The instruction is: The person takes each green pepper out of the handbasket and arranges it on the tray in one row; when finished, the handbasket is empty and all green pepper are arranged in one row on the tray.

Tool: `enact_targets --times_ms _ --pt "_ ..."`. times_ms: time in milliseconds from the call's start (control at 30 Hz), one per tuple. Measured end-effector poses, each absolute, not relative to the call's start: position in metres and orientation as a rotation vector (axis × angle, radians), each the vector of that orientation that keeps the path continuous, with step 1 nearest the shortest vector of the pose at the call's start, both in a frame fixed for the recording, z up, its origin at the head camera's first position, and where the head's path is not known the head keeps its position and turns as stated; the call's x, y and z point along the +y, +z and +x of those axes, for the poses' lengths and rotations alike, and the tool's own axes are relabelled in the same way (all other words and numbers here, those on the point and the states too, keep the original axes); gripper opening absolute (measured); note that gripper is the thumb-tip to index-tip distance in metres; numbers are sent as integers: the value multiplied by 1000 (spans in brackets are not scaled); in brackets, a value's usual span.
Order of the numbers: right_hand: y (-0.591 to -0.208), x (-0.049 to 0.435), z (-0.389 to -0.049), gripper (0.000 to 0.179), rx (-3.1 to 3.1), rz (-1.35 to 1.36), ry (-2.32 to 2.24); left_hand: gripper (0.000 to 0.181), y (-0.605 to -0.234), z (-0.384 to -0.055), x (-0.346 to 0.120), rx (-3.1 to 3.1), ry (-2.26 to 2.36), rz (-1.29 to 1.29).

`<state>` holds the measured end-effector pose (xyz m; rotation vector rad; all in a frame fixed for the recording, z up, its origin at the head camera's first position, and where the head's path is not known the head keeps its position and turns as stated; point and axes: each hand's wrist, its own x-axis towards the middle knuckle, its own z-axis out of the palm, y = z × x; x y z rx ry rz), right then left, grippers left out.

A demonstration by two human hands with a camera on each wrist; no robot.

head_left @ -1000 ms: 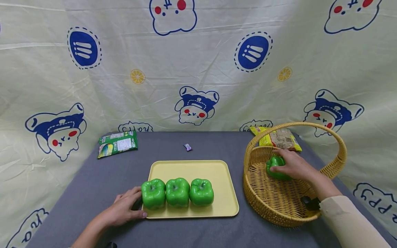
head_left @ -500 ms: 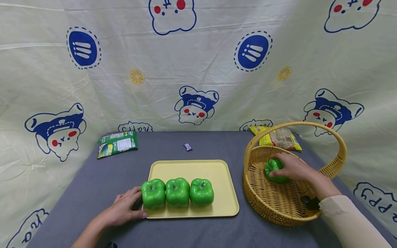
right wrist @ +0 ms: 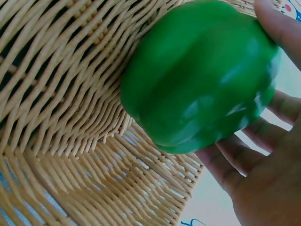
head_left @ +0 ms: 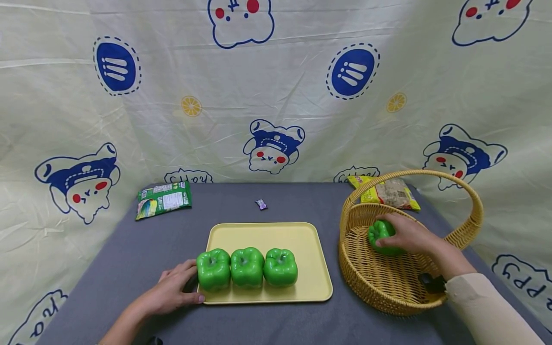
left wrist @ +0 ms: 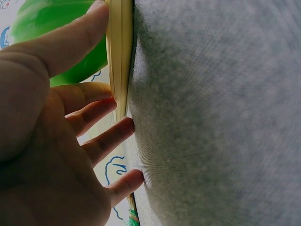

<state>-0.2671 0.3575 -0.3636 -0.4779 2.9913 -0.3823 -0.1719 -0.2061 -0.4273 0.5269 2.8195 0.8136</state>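
My right hand [head_left: 407,232] grips a green bell pepper [head_left: 379,235] inside the wicker basket [head_left: 366,290]. In the right wrist view, the thumb and fingertips lie around the pepper [right wrist: 202,80], close over the woven bottom. On the left, my left hand [head_left: 170,290] rests at the left edge of a pale yellow tray [head_left: 302,239], its thumb at the front corner. The left wrist view shows its fingers spread along the tray's rim [left wrist: 121,56] and down on the cloth. Three more green bell peppers [head_left: 247,268] stand in a row on the tray, the leftmost next to the left hand.
A green packet [head_left: 164,200] lies at the back left of the grey-covered table [head_left: 233,326]. A small purple wrapped piece [head_left: 261,204] sits behind the tray. Behind the basket is a yellow packet [head_left: 390,194]. The basket's tall handle [head_left: 474,211] arches beside the right forearm.
The right hand has shifted slightly down and left with the pepper within the basket, then held almost still. The left hand, tray and other peppers have not moved.
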Motion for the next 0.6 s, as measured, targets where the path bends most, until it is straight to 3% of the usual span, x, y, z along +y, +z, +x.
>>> enact_targets --times_ms 600 --pt "-333 348 -248 87 3071 -446 -467 76 -425 -172 -204 2784 824 483"
